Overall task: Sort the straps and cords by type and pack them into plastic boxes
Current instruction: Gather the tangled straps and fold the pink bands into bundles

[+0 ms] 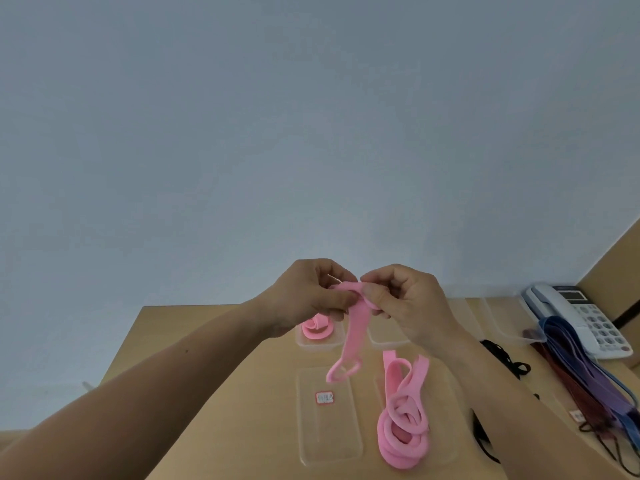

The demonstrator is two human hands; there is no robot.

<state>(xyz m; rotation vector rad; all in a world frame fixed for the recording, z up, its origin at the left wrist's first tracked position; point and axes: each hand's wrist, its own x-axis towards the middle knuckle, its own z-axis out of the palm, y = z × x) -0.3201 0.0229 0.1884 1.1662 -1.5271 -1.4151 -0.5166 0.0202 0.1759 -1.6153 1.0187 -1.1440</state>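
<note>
A plain blue-grey wall [311,133] fills the view from 9 o'clock over 12 to 3 o'clock. The tan desk [242,393] takes the lower part, from 4 to 7 o'clock. Two bare forearms rise from the bottom edge and meet above the desk, just below the view's centre. At 4 o'clock a bundle of blue, purple and dark red straps [581,372] trails toward the right corner, its top end lying over a white desk phone [585,317]. At 5 o'clock from the hands a heap of pink straps [401,427] lies coiled on a clear flat piece, lid or shallow box I cannot tell. Beside it at 9 o'clock lies a clear lid [329,434] with a small red-edged label [325,397]. The left hand [304,296] and right hand [405,299] are held close together. Each grip is clenched on the top end of one pink strap [355,330], pinched between thumb and curled fingers. The strap hangs down toward 6 o'clock, and its looped lower end sits just over the labelled lid's far edge. Behind the left hand, a clear box [317,342] holds a coiled pink strap [316,328]. Another clear box [384,336] stands just beside it at 3 o'clock. Black cord [509,358] lies between the right wrist and the coloured bundle.
</note>
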